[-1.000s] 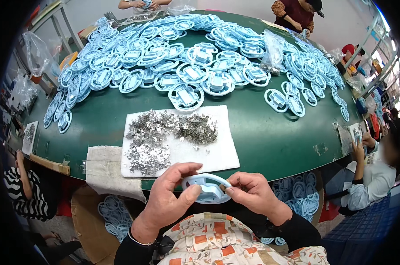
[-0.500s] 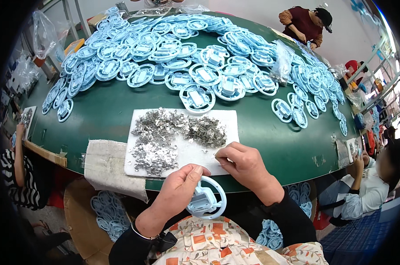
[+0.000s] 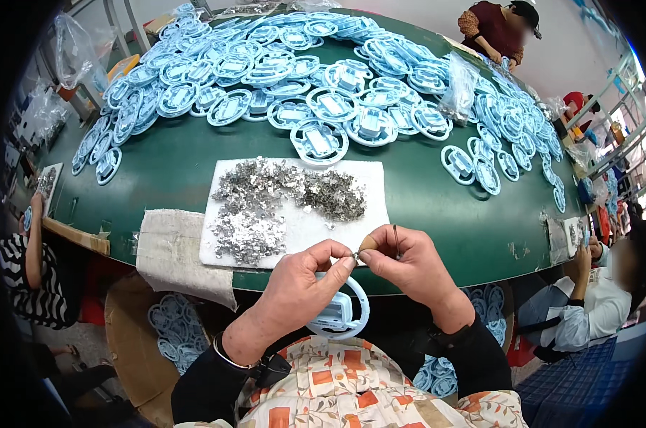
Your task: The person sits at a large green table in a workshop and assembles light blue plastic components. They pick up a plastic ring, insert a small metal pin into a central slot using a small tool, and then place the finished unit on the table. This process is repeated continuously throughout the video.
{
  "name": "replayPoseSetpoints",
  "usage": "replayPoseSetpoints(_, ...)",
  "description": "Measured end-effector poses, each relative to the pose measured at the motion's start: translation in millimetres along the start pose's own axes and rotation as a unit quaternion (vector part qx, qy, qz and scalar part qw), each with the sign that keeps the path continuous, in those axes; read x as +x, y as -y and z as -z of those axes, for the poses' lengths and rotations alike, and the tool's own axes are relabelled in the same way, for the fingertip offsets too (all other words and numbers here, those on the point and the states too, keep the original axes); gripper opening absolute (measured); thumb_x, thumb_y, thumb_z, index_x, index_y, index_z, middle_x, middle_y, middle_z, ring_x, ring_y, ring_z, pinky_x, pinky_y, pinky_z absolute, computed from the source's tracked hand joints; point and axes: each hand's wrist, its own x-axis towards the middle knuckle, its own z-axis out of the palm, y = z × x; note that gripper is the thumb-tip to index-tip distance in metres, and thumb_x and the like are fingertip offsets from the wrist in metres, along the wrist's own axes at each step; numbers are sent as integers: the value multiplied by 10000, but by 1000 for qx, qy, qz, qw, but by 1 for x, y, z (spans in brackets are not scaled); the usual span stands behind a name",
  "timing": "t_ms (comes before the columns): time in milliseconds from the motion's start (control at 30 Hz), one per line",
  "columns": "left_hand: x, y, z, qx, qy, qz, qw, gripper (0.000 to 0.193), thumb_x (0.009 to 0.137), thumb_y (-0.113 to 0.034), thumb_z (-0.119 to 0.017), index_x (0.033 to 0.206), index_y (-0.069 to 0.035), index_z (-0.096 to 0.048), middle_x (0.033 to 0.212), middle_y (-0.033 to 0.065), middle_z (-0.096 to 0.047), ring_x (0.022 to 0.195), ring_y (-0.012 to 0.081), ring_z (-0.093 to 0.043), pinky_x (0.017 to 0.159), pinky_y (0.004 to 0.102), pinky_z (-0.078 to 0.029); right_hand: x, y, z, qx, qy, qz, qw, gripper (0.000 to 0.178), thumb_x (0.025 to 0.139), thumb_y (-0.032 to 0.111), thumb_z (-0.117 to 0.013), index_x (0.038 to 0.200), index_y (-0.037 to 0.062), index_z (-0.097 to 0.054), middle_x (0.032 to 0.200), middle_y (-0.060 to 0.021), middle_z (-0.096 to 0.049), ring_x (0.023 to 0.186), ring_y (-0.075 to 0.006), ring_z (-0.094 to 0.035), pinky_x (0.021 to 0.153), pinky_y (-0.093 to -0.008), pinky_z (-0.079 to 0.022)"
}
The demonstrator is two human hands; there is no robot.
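A light blue plastic wheel-shaped part [image 3: 335, 315] hangs below my left hand [image 3: 294, 285], partly covered by its fingers. The closed left hand grips it, with thumb and forefinger pinched at the top. Right beside those fingertips, my right hand [image 3: 416, 271] is closed in a pinch too. Between the two hands shows a small metal piece [image 3: 356, 255], like a clip, though its shape is mostly hidden. Both hands are over the near edge of a white foam board [image 3: 316, 241], which carries heaps of small metal clips [image 3: 255, 203].
A large pile of blue wheel-shaped parts [image 3: 230, 107] spreads over the green table [image 3: 451, 242]. A pale cloth pad [image 3: 173, 246] lies left of the board. More parts lie in a cardboard box [image 3: 127, 335] below. Other people sit around the table, including one at right [image 3: 615, 278].
My right hand has moved in from the board to meet the left fingertips. The left hand has risen slightly, and its fingers now cover more of the blue part's upper side.
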Motion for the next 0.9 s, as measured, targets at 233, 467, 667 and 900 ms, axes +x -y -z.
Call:
replayPoseSetpoints(233,0,-11,1,35,36,24,998,202,1012,-223,-633,1047,-31,-685,743,-33,-637,687,17,-491,588,223,-403,2,-5,10,109,63,-101,987,135,961,151,-674,952,17,-664,755,66,-562,615,-4,-425,520,-193,-324)
replayPoseSetpoints(467,6,1,5,-33,10,8,999,335,991,-260,-631,1200,0,-660,864,83,-728,724,108,-637,678,284,-519,8,-10,15,208,15,-115,971,133,960,145,-664,989,19,-636,741,56,-555,590,-7,-427,501,-183,-294)
replayPoseSetpoints(667,11,5,11,-69,-18,67,995,368,988,-144,-645,1293,52,-584,1118,98,-710,997,111,-654,869,275,-539,-1,-13,11,-77,-41,36,996,85,896,39,-687,943,-16,-642,777,17,-598,636,-38,-503,564,-211,-414)
replayPoseSetpoints(900,16,17,14,-61,-35,76,995,380,984,-151,-664,1280,77,-596,1108,133,-723,975,104,-657,845,272,-544,5,-9,-2,-304,-13,181,935,163,755,-10,-747,871,12,-635,768,-92,-644,637,-208,-659,595,-312,-533)
